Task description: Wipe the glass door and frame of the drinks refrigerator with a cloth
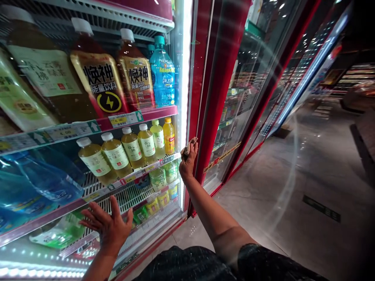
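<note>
1. Dark shirt (184,263) cloth and a short sleeve (272,263) lie nearest the camera along the bottom, with both bare arms reaching forward to a lit drinks fridge (146,8).
2. At the end of the right arm is a crumpled rag (188,149), up at the fridge's edge where the bright light strip (185,78) meets a red post (195,101). Whether it presses on the post is hard to tell.
3. Right hand (189,162): its grip is closed on the rag, with some of it poking out past the fingers. Bunching it like that probably keeps a layer between skin and surface.
4. Left hand (109,226): its grip is wide apart, fingers spread, holding nothing, just in front of the lower shelves. It may be raised for balance; I cannot tell whether it touches glass.
5. Between the hands, small tea bottles (115,154) stand in a row with labels facing out, likely so shoppers can read them. Price tags (123,120) run along the shelf edges, presumably for the same reason.
6. Large brown bottles (101,84) and a blue bottle (163,80) fill the shelf above, perhaps because it has more headroom.
7. Farther right are another glass door (234,105) and a shiny floor (263,203).
</note>
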Available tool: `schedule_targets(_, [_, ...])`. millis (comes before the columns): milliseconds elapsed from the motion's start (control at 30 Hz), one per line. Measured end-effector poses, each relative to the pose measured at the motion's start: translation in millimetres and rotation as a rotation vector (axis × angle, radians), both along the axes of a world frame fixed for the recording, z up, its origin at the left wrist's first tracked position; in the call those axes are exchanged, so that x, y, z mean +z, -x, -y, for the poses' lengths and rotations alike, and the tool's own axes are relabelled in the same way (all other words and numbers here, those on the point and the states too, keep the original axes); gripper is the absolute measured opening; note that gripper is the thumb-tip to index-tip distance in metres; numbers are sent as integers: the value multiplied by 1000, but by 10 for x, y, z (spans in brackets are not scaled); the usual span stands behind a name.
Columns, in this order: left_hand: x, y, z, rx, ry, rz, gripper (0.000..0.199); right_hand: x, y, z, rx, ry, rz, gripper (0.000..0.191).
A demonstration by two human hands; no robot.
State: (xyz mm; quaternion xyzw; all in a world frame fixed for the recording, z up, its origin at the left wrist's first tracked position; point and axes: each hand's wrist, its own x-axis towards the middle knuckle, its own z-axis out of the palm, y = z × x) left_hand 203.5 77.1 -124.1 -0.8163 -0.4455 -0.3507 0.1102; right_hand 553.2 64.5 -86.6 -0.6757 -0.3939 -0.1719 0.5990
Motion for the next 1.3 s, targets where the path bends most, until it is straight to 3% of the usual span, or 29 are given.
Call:
schedule_targets(133, [-28, 40, 0, -63, 28, 48, 102, -250, 191, 124, -42, -81, -171, 65])
schedule_targets(233, [-9, 16, -87, -115, 46, 65, 110, -403, 387, 164, -58, -89, -192, 70])
schedule_targets(400, [-19, -49, -285, -146, 47, 64, 124, -92, 316, 46, -10, -110, -98, 69])
schedule_targets(467, [-64, -48, -334, -152, 22, 63, 126, -45, 229, 53, 6, -110, -58, 69])
schedule_targets(633, [-191, -13, -383, -196, -59, 43, 127, -382, 233, 197, -15, -28, -122, 65])
schedule_targets(700, [-213, -10, -387, -186, -52, 46, 128, -390, 235, 199, -30, -39, -124, 64])
schedule_targets(867, [-182, -10, -375, -172, -47, 56, 119, 116, -11, 76, -124, -20, 39, 66])
schedule_targets(933, [-157, -11, -370, -168, -97, 35, 117, 189, -131, 64, -128, 3, 106, 70])
schedule_targets(1167, [-79, -46, -336, -146, -249, 22, 109, -332, -231, 174, -128, 8, 300, 75])
schedule_targets(1300, [-38, -149, -241, -134, -254, 52, 110, -132, -334, 165, -125, -26, 421, 70])
